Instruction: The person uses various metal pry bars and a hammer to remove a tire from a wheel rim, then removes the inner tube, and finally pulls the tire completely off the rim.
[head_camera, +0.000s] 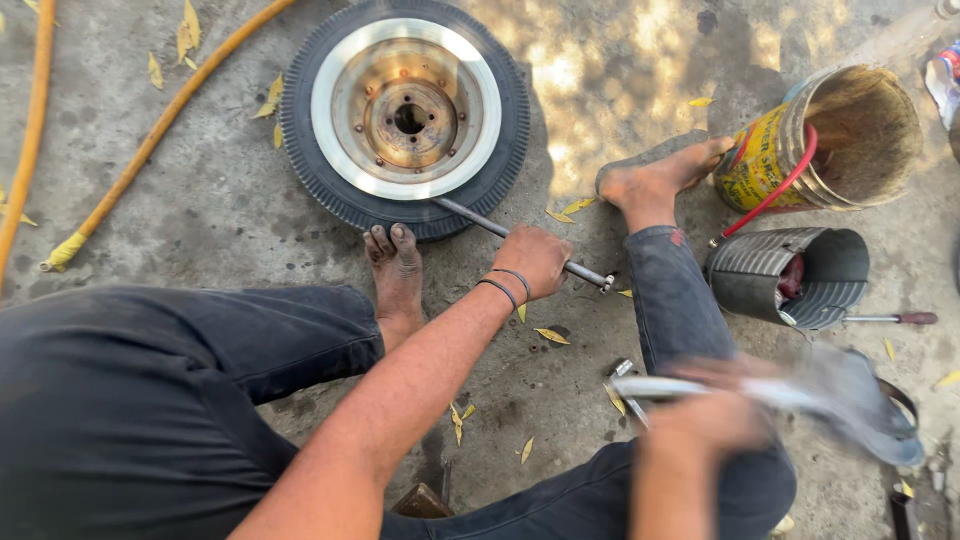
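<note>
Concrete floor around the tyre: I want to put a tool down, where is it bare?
Bare concrete lies between the orange hose and the tyre, and beyond the tyre toward the tin. Crowded around both hands, left and right, and by the cans.

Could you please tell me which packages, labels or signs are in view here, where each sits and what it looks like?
Tin can: upper right on the concrete, lying tilted, open mouth to the right; cylindrical, yellow printed label with red and dark lettering, red tube hooked over its rim.
Packet: far right edge, cut off; red, blue and white wrapper.
No signs or screens.
</note>
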